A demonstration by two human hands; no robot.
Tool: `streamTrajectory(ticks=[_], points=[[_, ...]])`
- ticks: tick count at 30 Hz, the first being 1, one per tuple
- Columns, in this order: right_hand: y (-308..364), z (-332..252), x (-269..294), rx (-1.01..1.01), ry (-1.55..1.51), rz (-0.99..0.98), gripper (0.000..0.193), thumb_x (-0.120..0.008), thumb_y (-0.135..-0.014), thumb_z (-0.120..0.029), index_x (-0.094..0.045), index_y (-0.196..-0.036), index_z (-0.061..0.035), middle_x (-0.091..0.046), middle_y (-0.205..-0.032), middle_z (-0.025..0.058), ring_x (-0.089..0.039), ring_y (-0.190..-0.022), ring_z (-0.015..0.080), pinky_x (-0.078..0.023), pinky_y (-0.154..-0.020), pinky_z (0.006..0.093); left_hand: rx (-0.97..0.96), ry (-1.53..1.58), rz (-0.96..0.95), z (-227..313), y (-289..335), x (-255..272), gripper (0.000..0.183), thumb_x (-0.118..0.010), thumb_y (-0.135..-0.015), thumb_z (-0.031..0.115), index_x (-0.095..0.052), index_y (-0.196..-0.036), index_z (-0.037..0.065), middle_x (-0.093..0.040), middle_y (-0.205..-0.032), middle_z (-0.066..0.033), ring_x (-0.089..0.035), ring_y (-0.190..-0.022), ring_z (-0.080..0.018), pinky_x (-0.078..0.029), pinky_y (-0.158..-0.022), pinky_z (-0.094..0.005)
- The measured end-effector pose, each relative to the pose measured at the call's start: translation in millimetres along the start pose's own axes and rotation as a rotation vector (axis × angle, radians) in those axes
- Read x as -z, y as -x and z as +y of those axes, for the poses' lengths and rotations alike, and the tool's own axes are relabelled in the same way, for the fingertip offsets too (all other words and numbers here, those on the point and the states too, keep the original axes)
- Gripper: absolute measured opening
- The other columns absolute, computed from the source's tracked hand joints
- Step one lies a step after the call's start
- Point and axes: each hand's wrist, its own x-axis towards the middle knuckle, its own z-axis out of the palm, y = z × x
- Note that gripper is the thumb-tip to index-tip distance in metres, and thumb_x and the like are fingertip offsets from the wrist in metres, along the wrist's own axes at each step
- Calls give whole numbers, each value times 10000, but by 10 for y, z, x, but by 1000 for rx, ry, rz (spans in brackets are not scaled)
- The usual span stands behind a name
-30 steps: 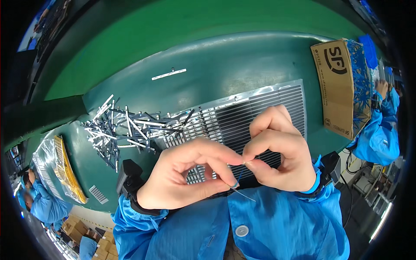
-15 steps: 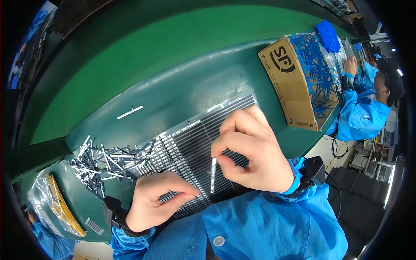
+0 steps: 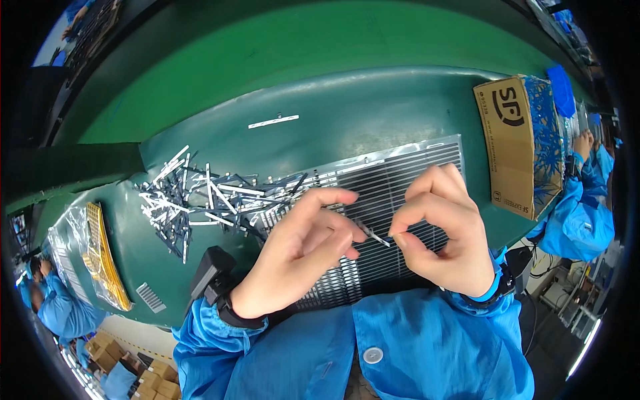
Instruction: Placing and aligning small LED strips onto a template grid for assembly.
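Observation:
Over the slotted tray (image 3: 380, 179), my right hand (image 3: 448, 233) pinches thumb and forefinger together at one end of a thin, light strip (image 3: 379, 237). The strip slants up and leftward, its far end close to the fingertips of my left hand (image 3: 303, 250). That hand is open, with forefinger and thumb spread apart; whether its other fingertips touch the strip I cannot tell. Rows of similar strips fill the tray's left part, partly hidden under my left hand, while dark parallel slots show on the right part.
A loose pile of strips (image 3: 200, 200) lies left of the tray, and a single strip (image 3: 273, 122) lies farther back. The cardboard box (image 3: 512, 150) at the right holds blue pieces. Plastic-wrapped yellow material (image 3: 107, 257) rests at the left. Co-workers in blue sit at both sides.
The strip has turned from hanging nearly upright to slanting toward my left hand. My left hand has risen and spread its fingers. The whole view has shifted.

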Motion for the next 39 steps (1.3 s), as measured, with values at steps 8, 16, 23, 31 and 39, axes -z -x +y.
streamTrajectory(ticks=[8, 16, 23, 31, 39], points=[[-9, -38, -24, 1, -45, -29, 236, -719, -638, 31, -681, -826, -106, -543, -865, 35, -472, -858, 247, -390, -776, 346, -18, 164, -45, -40, 12, 28, 277, -584, -1005, 68, -569, -1266, -24, -676, -1036, -97, -671, -911, -142, -550, -774, -270], [-4, -9, 1, -6, -30, -10, 228, -711, -643, 33, -679, -825, -99, -549, -867, 42, -474, -858, 246, -392, -779, 343, -189, -137, -28, 3, 51, 35, 225, -695, -887, -70, -681, -1110, -42, -695, -1000, -113, -700, -916, -162, -569, -813, -288], [-15, 18, -10, 11, -26, -68, 192, -688, -628, 7, -674, -789, -97, -521, -862, 41, -462, -842, 222, -377, -783, 333, -359, -355, -147, 81, 50, -39, 265, -747, -828, -65, -720, -1084, -2, -758, -927, -117, -750, -837, -192, -587, -735, -297], [-3, 20, -7, 64, 20, 7, 213, -718, -645, 21, -681, -815, -102, -538, -876, 35, -471, -854, 230, -395, -771, 334, -453, -556, -189, 125, 40, -49, 99, -768, -801, -36, -741, -867, 33, -764, -849, -99, -751, -750, -211, -583, -665, -288], [146, 10, 445, 125, 554, 379, 220, -691, -610, -18, -621, -781, -137, -550, -837, 44, -525, -823, 266, -387, -753, 403, -417, -411, -120, -8, 66, 16, 145, -793, -753, -49, -728, -848, 38, -725, -982, -108, -709, -911, -213, -576, -762, -312]])
